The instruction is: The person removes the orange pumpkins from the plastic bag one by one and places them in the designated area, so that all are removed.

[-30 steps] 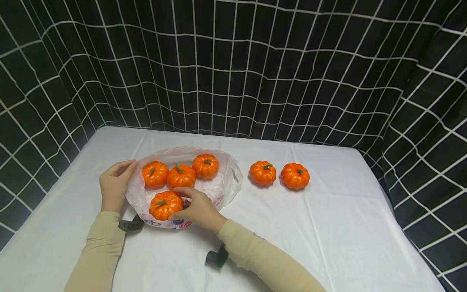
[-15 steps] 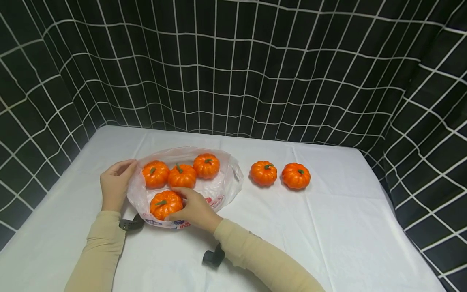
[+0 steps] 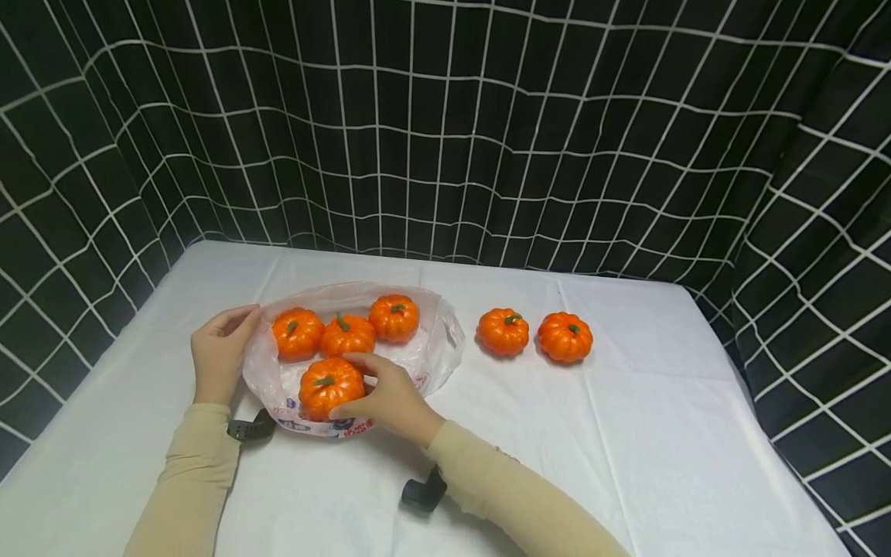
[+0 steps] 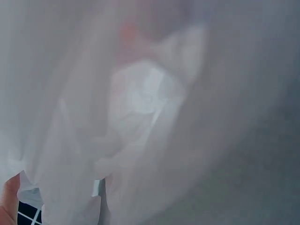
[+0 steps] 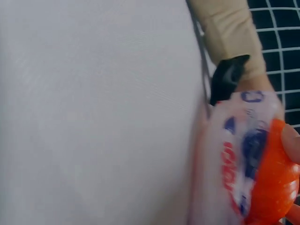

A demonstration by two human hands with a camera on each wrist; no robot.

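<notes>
Pumpkin [image 3: 326, 393] spreads right grip [image 3: 394, 401] wide; left grip [image 3: 219, 352] pinches bag [image 3: 435, 352].

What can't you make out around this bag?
Head view: printing on the bag, too small to read.
Head view: part of the held pumpkin, covered by the right hand.
Left wrist view: anything behind the bag's blurred wall.
Right wrist view: most of that hand, cut off by the right edge.

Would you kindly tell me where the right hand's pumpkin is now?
In the head view, the held pumpkin is left of centre, in the right hand at the near side of the plastic bag, in front of three other pumpkins.
</notes>
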